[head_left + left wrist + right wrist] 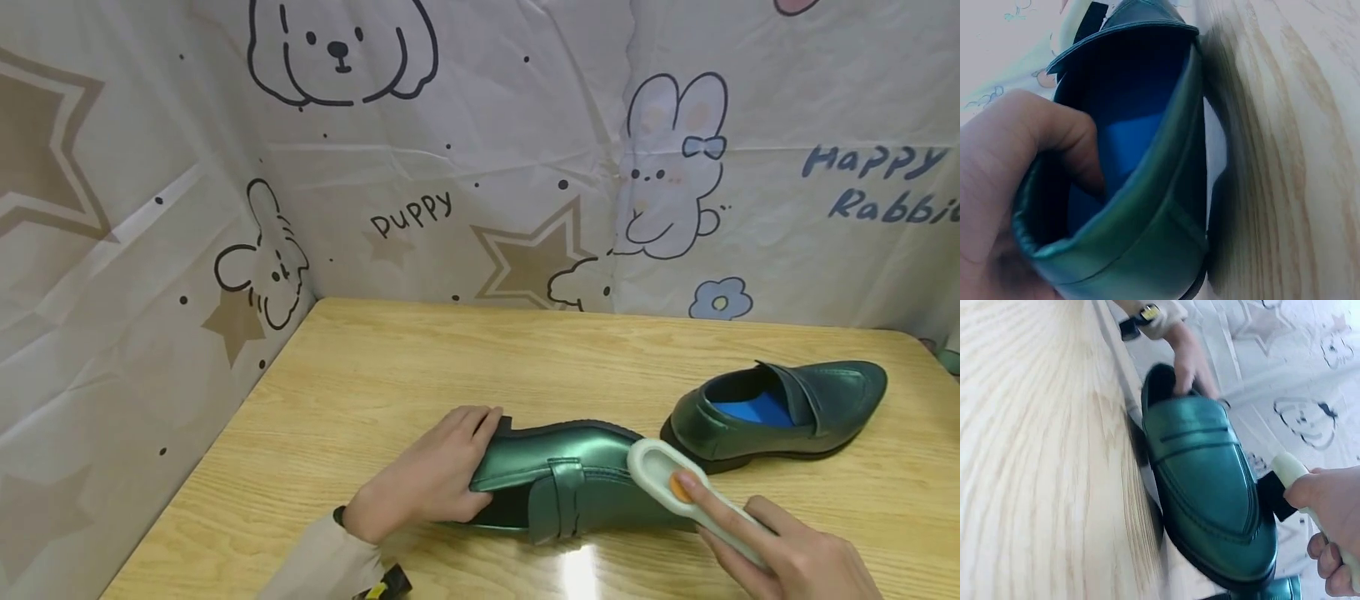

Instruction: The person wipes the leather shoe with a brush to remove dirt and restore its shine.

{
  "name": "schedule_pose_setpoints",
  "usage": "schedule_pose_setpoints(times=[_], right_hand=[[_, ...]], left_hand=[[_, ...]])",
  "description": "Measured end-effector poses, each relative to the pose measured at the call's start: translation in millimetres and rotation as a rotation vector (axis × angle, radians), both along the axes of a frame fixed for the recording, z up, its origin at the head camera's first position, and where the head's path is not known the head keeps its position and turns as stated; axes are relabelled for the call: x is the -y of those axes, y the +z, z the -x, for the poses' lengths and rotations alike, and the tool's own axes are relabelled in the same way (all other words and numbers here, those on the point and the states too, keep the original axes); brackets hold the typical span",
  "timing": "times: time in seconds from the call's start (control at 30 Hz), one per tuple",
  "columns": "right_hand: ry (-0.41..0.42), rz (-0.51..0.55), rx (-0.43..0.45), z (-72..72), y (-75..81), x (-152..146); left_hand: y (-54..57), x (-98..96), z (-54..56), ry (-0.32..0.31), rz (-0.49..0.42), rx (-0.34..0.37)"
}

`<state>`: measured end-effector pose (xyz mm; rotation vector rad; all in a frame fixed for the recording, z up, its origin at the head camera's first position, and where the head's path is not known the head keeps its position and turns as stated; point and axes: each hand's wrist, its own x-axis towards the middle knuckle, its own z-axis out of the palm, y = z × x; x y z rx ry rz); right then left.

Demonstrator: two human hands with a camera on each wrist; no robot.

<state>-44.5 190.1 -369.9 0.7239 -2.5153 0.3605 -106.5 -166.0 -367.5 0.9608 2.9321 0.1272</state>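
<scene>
A green metallic loafer [592,450] lies tipped on its side on the table, its opening facing me in the head view. My left hand [438,467] grips it at the heel; in the left wrist view the thumb [1079,147] reaches inside over the blue insole [1132,140]. My right hand [795,542] holds a pale green brush [652,467], the index finger on its orange button [681,487]. In the right wrist view the brush's black bristles [1275,495] meet the loafer's upper side near the toe.
The matching green loafer [780,408] stands upright on its sole at the right, its toe pointing right, a blue insole inside. Beneath everything is a wooden table [420,358]. A cartoon-printed cloth [450,167] hangs behind the table and along its left side.
</scene>
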Motion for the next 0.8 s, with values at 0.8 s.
schedule_pose_setpoints(times=[0.8], right_hand=[[-0.062,0.118,0.067,-8.4,-15.1,-24]], left_hand=[[-6.0,-1.2,4.1,0.051,-0.180,0.109]])
